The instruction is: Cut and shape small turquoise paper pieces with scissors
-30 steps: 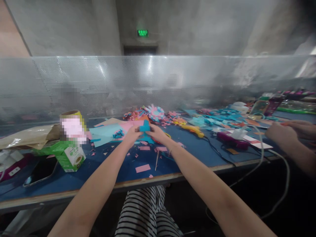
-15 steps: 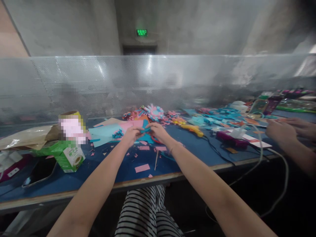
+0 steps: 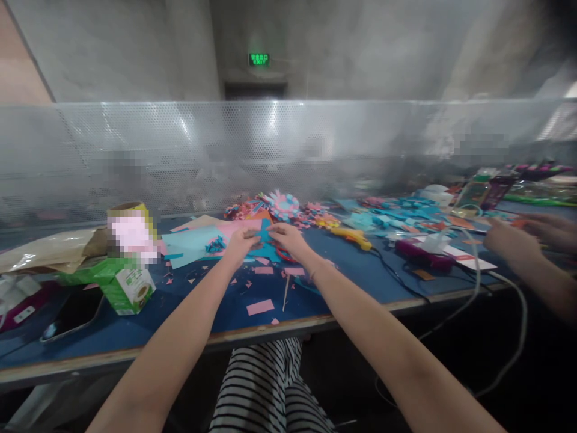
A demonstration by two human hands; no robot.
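My left hand (image 3: 242, 243) and my right hand (image 3: 290, 239) meet above the table, fingers pinched around a small blue paper piece (image 3: 265, 231). The exact grip is too small to make out. Under and behind them lie light blue paper sheets (image 3: 192, 243) and a pink sheet (image 3: 237, 227). A little bunch of dark blue curled paper (image 3: 215, 243) sits left of my left hand. Something red and round-edged (image 3: 285, 255) is partly hidden below my right hand. Behind stands a pink and blue paper flower (image 3: 285, 205).
Pink scraps (image 3: 260, 307) and a thin stick (image 3: 285, 291) lie near the front edge. A yellow glue gun (image 3: 351, 237) trails a black cord. A green carton (image 3: 126, 285) and a phone (image 3: 74, 313) are left. At right, a co-worker's hands (image 3: 514, 243) work beside a purple power strip (image 3: 424, 255).
My fingers have shifted slightly apart, and the blue paper between them shows more upright instead of as a flat strip. The co-worker's hands have moved a little.
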